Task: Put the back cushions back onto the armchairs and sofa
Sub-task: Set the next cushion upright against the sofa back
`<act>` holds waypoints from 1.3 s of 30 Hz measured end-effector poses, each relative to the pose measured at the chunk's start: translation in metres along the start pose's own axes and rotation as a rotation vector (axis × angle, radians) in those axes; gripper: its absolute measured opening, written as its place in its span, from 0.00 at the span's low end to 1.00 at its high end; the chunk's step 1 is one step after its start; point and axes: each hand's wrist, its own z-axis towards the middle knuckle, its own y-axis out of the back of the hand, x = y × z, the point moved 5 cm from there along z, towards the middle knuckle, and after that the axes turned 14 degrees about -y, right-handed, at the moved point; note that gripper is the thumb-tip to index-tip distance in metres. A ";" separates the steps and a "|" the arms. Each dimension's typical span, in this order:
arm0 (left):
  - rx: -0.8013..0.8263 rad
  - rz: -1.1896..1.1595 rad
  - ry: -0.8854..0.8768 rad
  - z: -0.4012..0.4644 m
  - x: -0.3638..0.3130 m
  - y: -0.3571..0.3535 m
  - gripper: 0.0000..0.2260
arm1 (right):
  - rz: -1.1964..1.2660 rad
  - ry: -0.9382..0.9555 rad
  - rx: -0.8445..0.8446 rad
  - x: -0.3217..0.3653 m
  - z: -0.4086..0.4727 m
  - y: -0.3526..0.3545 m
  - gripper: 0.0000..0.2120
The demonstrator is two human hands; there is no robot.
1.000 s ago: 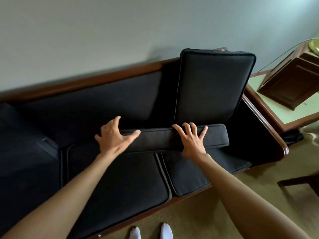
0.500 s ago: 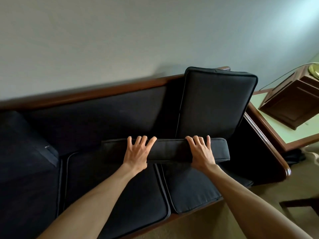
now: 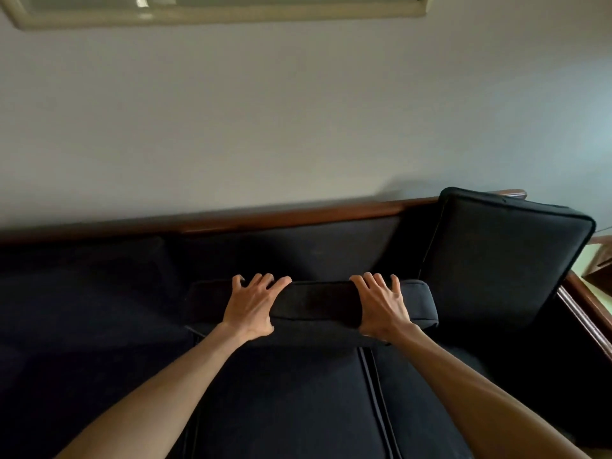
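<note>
A dark back cushion (image 3: 314,303) lies flat across the seat of the dark sofa (image 3: 291,253), its near edge facing me. My left hand (image 3: 253,304) grips that edge on the left, fingers curled over the top. My right hand (image 3: 381,304) grips it on the right the same way. A second back cushion (image 3: 503,260) stands upright against the sofa's backrest at the right end. The backrest to the left of it is bare under its wooden top rail (image 3: 298,215).
Two seat cushions (image 3: 288,402) meet in a seam below my hands. The sofa's wooden right arm (image 3: 586,319) runs down the right edge, with a side table (image 3: 592,260) beyond it. A plain wall rises behind, with a pale frame (image 3: 215,14) high up.
My left hand has moved right onto the cushion's edge and both hands have closed on it. My view has tilted up and shifted left, so the floor and table have left the frame.
</note>
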 end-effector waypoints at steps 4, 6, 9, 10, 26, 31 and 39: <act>0.005 -0.008 0.061 -0.019 0.051 -0.001 0.50 | 0.004 0.062 0.006 0.054 0.027 0.009 0.45; 0.012 -0.005 0.073 -0.020 0.069 -0.004 0.51 | 0.005 0.074 0.021 0.071 0.038 0.009 0.46; 0.036 0.012 0.086 -0.014 0.091 -0.010 0.50 | 0.004 0.076 0.034 0.088 0.055 0.004 0.45; 0.047 0.015 0.093 -0.012 0.096 -0.014 0.49 | 0.002 0.072 0.047 0.091 0.059 0.000 0.46; 0.091 -0.062 0.105 0.034 0.150 -0.046 0.46 | 0.012 0.124 0.132 0.111 0.131 -0.032 0.47; 0.137 -0.106 0.107 0.047 0.170 -0.048 0.47 | 0.043 0.136 0.166 0.114 0.155 -0.037 0.53; 0.260 -0.150 0.078 0.086 0.190 -0.034 0.48 | -0.034 0.066 0.251 0.095 0.181 -0.029 0.56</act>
